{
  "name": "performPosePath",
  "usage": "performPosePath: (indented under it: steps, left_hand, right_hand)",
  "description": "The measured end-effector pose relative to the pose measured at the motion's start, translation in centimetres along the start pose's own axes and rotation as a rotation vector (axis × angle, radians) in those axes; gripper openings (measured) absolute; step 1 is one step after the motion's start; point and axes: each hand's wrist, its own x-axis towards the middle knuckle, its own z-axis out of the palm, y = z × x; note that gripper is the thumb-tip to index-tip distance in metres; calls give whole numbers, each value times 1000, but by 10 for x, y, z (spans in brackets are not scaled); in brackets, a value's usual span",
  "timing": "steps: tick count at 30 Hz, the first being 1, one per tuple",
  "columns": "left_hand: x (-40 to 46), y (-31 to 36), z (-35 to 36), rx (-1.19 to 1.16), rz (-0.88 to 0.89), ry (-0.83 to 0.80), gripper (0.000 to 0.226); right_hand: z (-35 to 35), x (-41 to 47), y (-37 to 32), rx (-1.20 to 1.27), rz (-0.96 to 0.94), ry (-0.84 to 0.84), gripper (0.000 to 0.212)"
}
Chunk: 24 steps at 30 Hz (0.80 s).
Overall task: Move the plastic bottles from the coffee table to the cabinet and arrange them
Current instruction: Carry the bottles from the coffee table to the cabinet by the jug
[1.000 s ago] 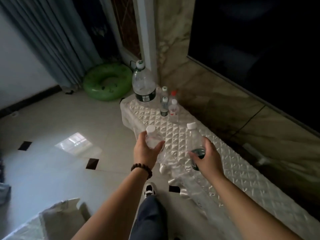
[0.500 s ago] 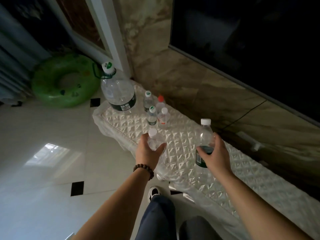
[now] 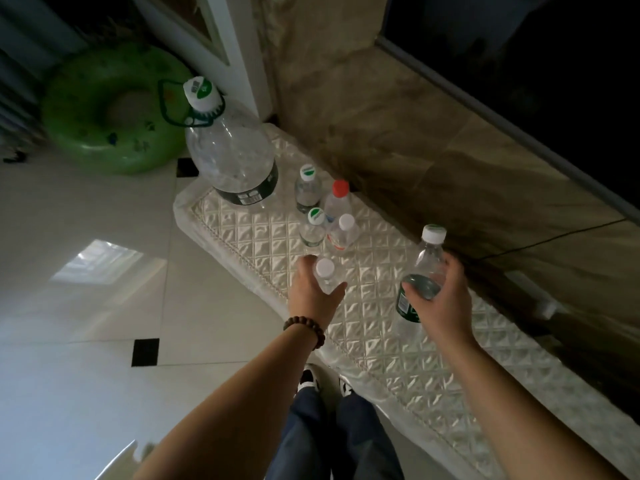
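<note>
My left hand grips a small clear bottle with a white cap, held over the cabinet's quilted white cover. My right hand grips a taller clear bottle with a green label, upright above the cover. Several small bottles stand grouped near the cabinet's far end: two with green-and-white caps, one red-capped, one white-capped. A large jug stands at the far corner.
A green inflatable ring lies on the tiled floor at the far left. A dark screen hangs on the marble wall behind the cabinet. My legs and shoes are at the cabinet's near edge.
I have stepped closer to the cabinet. Both hands moved forward with their bottles, the left one nearing the group of small bottles, the right one further over the cover.
</note>
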Motion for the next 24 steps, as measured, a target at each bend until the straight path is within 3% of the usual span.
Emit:
performPosePath:
  steps: [16, 24]
  left_hand:
    - [46, -40, 44, 0, -58, 157, 68]
    - [49, -47, 41, 14, -34, 171, 68]
  right_hand:
    - [107, 69, 30, -8, -92, -118, 89]
    - [124, 61, 43, -109, -182, -140, 75]
